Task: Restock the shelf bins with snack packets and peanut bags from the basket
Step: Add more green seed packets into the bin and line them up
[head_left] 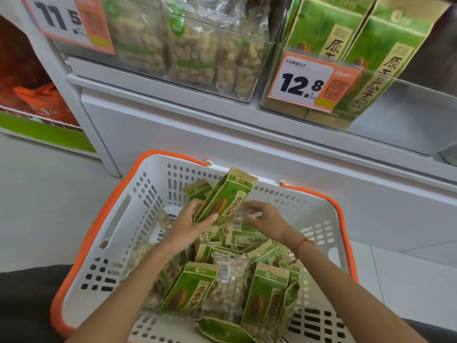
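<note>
Left hand: my left hand [191,225] grips a green snack packet [226,195], thumb across its front, tilted above the basket [128,209].
Right hand: my right hand [265,222] hovers just beside the packet, fingers curled; blurred, so I cannot tell whether they hold anything.
Basket: on pale floor tiles [408,276], holding more packets and a clear peanut bag [228,280].
Shelf: peanut bin [188,45] left, green-packet bin [358,53] right, cut off at the top.

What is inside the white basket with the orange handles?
The basket holds green snack packets and clear peanut bags. The left hand grips one packet. The pile hides whatever lies beneath it.
</note>
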The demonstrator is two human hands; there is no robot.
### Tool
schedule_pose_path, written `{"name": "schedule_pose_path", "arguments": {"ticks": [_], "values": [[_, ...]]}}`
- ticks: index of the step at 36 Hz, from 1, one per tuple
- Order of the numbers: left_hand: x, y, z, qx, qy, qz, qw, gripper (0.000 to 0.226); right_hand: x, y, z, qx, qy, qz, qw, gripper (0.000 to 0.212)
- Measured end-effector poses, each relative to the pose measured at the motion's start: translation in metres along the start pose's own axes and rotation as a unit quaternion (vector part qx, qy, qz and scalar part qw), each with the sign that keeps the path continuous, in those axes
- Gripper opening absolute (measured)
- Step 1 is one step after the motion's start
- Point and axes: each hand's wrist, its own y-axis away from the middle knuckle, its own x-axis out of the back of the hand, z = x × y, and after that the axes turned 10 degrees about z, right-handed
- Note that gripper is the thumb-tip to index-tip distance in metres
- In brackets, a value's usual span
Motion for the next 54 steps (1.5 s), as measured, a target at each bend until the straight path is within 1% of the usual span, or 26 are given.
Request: {"name": "schedule_pose_path", "arguments": {"ticks": [2, 4, 6, 8, 11, 14, 17, 20, 22, 24, 26, 29, 31, 33, 36, 38, 40, 42, 45, 47, 49, 50, 51, 52, 53, 54], "values": [[0.003, 0.000, 0.000, 0.011, -0.006, 0.017, 1.000, 0.034, -0.006, -0.003, 0.018, -0.004, 0.188, -0.023, 0.982, 0.045], [0.007, 0.001, 0.001, 0.027, 0.005, 0.023, 0.999, 0.038, -0.016, -0.001, 0.031, -0.020, 0.295, -0.082, 0.952, 0.053], [0.010, 0.004, 0.001, 0.045, 0.025, 0.019, 0.998, 0.040, -0.029, 0.003, 0.040, -0.014, 0.363, -0.103, 0.926, 0.057], [0.012, 0.007, -0.001, 0.060, 0.055, 0.008, 0.997, 0.048, -0.038, 0.004, 0.044, 0.006, 0.401, -0.058, 0.914, 0.055], [0.015, 0.009, -0.004, 0.083, 0.091, -0.013, 0.992, 0.057, -0.035, 0.004, 0.040, 0.047, 0.429, -0.012, 0.902, 0.042], [0.016, 0.010, 0.002, 0.113, 0.126, -0.029, 0.985, 0.046, -0.016, 0.005, 0.036, 0.087, 0.434, -0.007, 0.897, 0.030], [0.017, 0.007, 0.009, 0.146, 0.164, -0.052, 0.974, 0.035, 0.010, 0.012, 0.030, 0.122, 0.407, -0.003, 0.905, 0.028], [0.020, 0.007, 0.019, 0.151, 0.165, -0.071, 0.972, 0.037, 0.040, 0.022, 0.017, 0.140, 0.351, 0.044, 0.925, 0.029], [0.022, 0.007, 0.021, 0.151, 0.148, -0.076, 0.974, 0.036, 0.059, 0.030, 0.004, 0.186, 0.312, 0.090, 0.927, 0.027], [0.024, 0.007, 0.023, 0.152, 0.141, -0.078, 0.975, 0.029, 0.075, 0.039, -0.012, 0.265, 0.280, 0.143, 0.911, 0.024], [0.025, 0.007, 0.027, 0.162, 0.150, -0.089, 0.971, 0.026, 0.084, 0.050, -0.025, 0.339, 0.246, 0.201, 0.885, 0.023], [0.026, 0.009, 0.037, 0.177, 0.179, -0.107, 0.962, 0.022, 0.093, 0.059, -0.033, 0.433, 0.215, 0.244, 0.840, 0.020], [0.025, 0.011, 0.040, 0.177, 0.163, -0.123, 0.963, 0.023, 0.096, 0.064, -0.035, 0.476, 0.225, 0.241, 0.815, 0.019], [0.024, 0.013, 0.043, 0.182, 0.154, -0.140, 0.961, 0.028, 0.096, 0.068, -0.038, 0.504, 0.235, 0.221, 0.801, 0.020], [0.019, 0.015, 0.044, 0.174, 0.165, -0.196, 0.951, 0.036, 0.088, 0.071, -0.041, 0.518, 0.225, 0.182, 0.805, 0.019], [0.013, 0.016, 0.045, 0.170, 0.189, -0.229, 0.940, 0.047, 0.080, 0.070, -0.039, 0.522, 0.236, 0.161, 0.804, 0.019], [0.004, 0.020, 0.051, 0.166, 0.209, -0.247, 0.932, 0.051, 0.071, 0.067, -0.038, 0.519, 0.234, 0.158, 0.807, 0.017], [-0.003, 0.024, 0.057, 0.158, 0.208, -0.234, 0.936, 0.047, 0.063, 0.064, -0.039, 0.515, 0.223, 0.159, 0.812, 0.017], [-0.006, 0.024, 0.054, 0.134, 0.188, -0.194, 0.953, 0.047, 0.056, 0.056, -0.038, 0.499, 0.223, 0.156, 0.823, 0.031], [-0.003, 0.022, 0.047, 0.104, 0.140, -0.159, 0.972, 0.055, 0.053, 0.050, -0.031, 0.448, 0.235, 0.178, 0.844, 0.043], [0.000, 0.020, 0.041, 0.060, 0.080, -0.107, 0.989, 0.044, 0.051, 0.045, -0.021, 0.329, 0.262, 0.187, 0.888, 0.037], [0.001, 0.018, 0.040, 0.043, 0.049, -0.078, 0.995, 0.042, 0.050, 0.043, -0.014, 0.252, 0.281, 0.151, 0.913, 0.032], [0.002, 0.017, 0.038, 0.029, 0.024, -0.052, 0.998, 0.042, 0.048, 0.042, -0.006, 0.176, 0.310, 0.072, 0.932, 0.030], [0.002, 0.017, 0.037, 0.022, 0.010, -0.035, 0.999, 0.041, 0.044, 0.042, 0.001, 0.106, 0.332, -0.040, 0.936, 0.035], [0.002, 0.015, 0.034, 0.023, 0.002, -0.027, 0.999, 0.035, 0.039, 0.043, 0.007, 0.044, 0.336, -0.160, 0.927, 0.043], [0.002, 0.015, 0.032, 0.029, 0.000, -0.024, 0.999, 0.027, 0.032, 0.046, 0.013, -0.002, 0.330, -0.252, 0.910, 0.050]]}}
